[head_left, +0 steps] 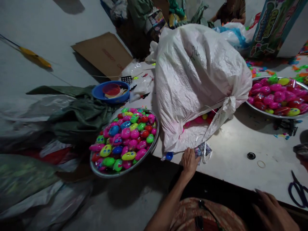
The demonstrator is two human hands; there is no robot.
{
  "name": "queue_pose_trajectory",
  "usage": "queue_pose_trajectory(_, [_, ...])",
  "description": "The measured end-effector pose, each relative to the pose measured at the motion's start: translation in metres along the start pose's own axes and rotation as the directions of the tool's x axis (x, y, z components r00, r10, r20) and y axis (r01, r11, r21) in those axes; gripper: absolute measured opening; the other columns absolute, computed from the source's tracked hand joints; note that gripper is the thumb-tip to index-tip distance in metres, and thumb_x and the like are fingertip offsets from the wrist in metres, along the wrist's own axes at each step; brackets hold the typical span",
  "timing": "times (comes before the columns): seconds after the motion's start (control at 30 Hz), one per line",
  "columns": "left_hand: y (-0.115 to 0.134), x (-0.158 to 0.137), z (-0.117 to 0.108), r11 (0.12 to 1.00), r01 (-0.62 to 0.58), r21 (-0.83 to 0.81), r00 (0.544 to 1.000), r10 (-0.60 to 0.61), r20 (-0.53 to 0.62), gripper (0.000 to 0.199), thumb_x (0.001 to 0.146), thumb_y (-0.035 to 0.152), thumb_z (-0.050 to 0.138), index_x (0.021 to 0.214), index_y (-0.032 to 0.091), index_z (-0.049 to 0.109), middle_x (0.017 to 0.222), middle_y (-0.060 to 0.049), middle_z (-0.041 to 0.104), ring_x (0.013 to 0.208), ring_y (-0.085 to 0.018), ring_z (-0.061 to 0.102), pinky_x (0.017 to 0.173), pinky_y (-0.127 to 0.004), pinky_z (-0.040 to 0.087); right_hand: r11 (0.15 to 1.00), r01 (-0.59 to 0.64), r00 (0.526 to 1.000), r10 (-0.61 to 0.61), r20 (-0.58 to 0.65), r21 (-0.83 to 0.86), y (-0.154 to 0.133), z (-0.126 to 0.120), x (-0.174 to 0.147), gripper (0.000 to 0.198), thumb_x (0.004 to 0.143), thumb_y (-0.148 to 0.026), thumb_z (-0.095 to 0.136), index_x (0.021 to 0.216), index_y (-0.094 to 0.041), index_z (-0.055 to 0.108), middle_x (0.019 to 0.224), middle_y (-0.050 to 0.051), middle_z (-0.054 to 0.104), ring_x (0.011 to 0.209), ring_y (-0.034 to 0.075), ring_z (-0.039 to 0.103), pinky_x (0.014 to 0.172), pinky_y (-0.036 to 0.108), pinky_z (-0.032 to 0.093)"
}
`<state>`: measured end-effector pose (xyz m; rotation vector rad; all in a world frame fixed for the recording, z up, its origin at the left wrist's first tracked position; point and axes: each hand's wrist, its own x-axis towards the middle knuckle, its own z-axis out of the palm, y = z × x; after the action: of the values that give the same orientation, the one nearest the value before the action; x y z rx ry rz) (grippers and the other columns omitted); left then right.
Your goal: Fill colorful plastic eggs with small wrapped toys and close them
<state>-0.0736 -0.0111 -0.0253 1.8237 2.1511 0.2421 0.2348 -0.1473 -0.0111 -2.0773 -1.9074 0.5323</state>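
A large white woven sack (202,70) slumps on the table, its tied corner at the right and pink and yellow items showing through a gap. My left hand (190,162) is at the table's front edge, fingers curled on the sack's lower hem. Beside its thumb lies a printed packet (203,150) under a white strip. Just left of the hand is a small blue wrapped piece (169,156). Blurred by motion, my right hand (276,211) hovers over the front edge at the lower right, fingers apart and holding nothing.
A metal basin (103,175) of colourful plastic eggs juts past the table's left edge; another basin (261,114) stands at right. Scissors (298,191), a black disc (251,156) and a ring (261,164) lie on the table (231,173). A blue tub (96,93) sits behind. Another person (232,14) is beyond.
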Motion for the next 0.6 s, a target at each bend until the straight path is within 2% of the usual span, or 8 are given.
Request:
queue_pose_trajectory(0.1, [0.006, 0.002, 0.003, 0.995, 0.004, -0.104, 1.0, -0.007, -0.024, 0.02, 0.066, 0.022, 0.068, 0.082, 0.017, 0.057, 0.09, -0.007, 0.057, 0.091, -0.022, 0.053, 0.078, -0.032, 0.041, 0.993, 0.101, 0.994, -0.103, 0.023, 0.066, -0.044, 0.007, 0.037, 0.041, 0.08, -0.049, 0.047, 0.116, -0.028, 0.052, 0.113, 0.005, 0.058, 0.074, 0.018, 0.065, 0.055, 0.026, 0.05])
queue_pose_trajectory(0.2, [0.005, 0.001, 0.007, 0.938, 0.085, -0.336, 0.996, -0.09, -0.001, 0.011, 0.066, 0.013, 0.063, 0.073, 0.018, 0.056, 0.079, -0.003, 0.058, 0.081, -0.019, 0.056, 0.074, -0.03, 0.041, 0.957, 0.16, 0.987, -0.158, -0.028, 0.242, -0.088, 0.014, 0.07, 0.037, 0.082, -0.044, 0.047, 0.113, -0.024, 0.054, 0.107, 0.007, 0.06, 0.066, 0.015, 0.062, 0.057, 0.026, 0.049])
queue_pose_trajectory(0.27, [0.0, -0.002, 0.007, 0.788, 0.203, -0.581, 0.979, -0.18, 0.098, 0.012, 0.064, 0.011, 0.064, 0.072, 0.017, 0.057, 0.07, -0.001, 0.058, 0.071, -0.016, 0.057, 0.067, -0.028, 0.042, 0.887, 0.156, 0.985, -0.172, -0.003, 0.435, -0.112, 0.023, 0.089, 0.034, 0.081, -0.042, 0.05, 0.106, -0.02, 0.058, 0.098, 0.008, 0.062, 0.065, 0.015, 0.061, 0.061, 0.028, 0.049])
queue_pose_trajectory(0.3, [-0.003, -0.004, 0.005, 0.66, 0.257, -0.706, 0.966, -0.199, 0.166, 0.015, 0.062, 0.013, 0.066, 0.074, 0.017, 0.058, 0.069, 0.0, 0.059, 0.068, -0.016, 0.057, 0.064, -0.027, 0.042, 0.834, 0.118, 0.986, -0.162, 0.034, 0.539, -0.122, 0.029, 0.099, 0.033, 0.08, -0.042, 0.052, 0.102, -0.018, 0.06, 0.093, 0.008, 0.063, 0.064, 0.016, 0.06, 0.062, 0.028, 0.049])
queue_pose_trajectory(0.37, [-0.008, -0.008, -0.002, 0.352, 0.325, -0.878, 0.945, -0.146, 0.291, 0.026, 0.059, 0.018, 0.071, 0.083, 0.015, 0.059, 0.072, -0.001, 0.062, 0.066, -0.015, 0.058, 0.061, -0.025, 0.043, 0.694, -0.003, 0.982, -0.133, 0.133, 0.72, -0.14, 0.04, 0.117, 0.036, 0.077, -0.043, 0.057, 0.1, -0.016, 0.061, 0.089, 0.008, 0.064, 0.062, 0.016, 0.059, 0.059, 0.029, 0.048])
queue_pose_trajectory(0.43, [-0.011, -0.012, -0.013, 0.15, 0.369, -0.917, 0.929, -0.041, 0.367, 0.032, 0.058, 0.023, 0.074, 0.086, 0.013, 0.061, 0.075, -0.003, 0.064, 0.067, -0.015, 0.059, 0.062, -0.025, 0.044, 0.539, -0.119, 0.962, -0.145, 0.231, 0.834, -0.156, 0.048, 0.133, 0.041, 0.072, -0.044, 0.062, 0.103, -0.017, 0.061, 0.088, 0.006, 0.065, 0.059, 0.015, 0.058, 0.054, 0.027, 0.046])
queue_pose_trajectory(0.5, [-0.011, -0.014, -0.024, 0.072, 0.399, -0.914, 0.915, 0.035, 0.402, 0.038, 0.054, 0.02, 0.076, 0.089, 0.013, 0.061, 0.077, -0.004, 0.065, 0.069, -0.016, 0.06, 0.064, -0.026, 0.045, 0.432, -0.188, 0.927, -0.219, 0.305, 0.882, -0.169, 0.051, 0.144, 0.041, 0.068, -0.042, 0.066, 0.1, -0.017, 0.064, 0.08, 0.004, 0.065, 0.057, 0.013, 0.055, 0.052, 0.026, 0.043])
queue_pose_trajectory(0.6, [-0.009, -0.013, -0.036, -0.004, 0.426, -0.905, 0.899, 0.114, 0.422, 0.045, 0.052, 0.015, 0.077, 0.094, 0.014, 0.061, 0.082, -0.005, 0.066, 0.073, -0.017, 0.061, 0.067, -0.026, 0.046, 0.38, -0.257, 0.867, -0.316, 0.386, 0.888, -0.181, 0.052, 0.153, 0.03, 0.065, -0.039, 0.069, 0.083, -0.015, 0.068, 0.064, 0.001, 0.063, 0.055, 0.012, 0.052, 0.053, 0.024, 0.041])
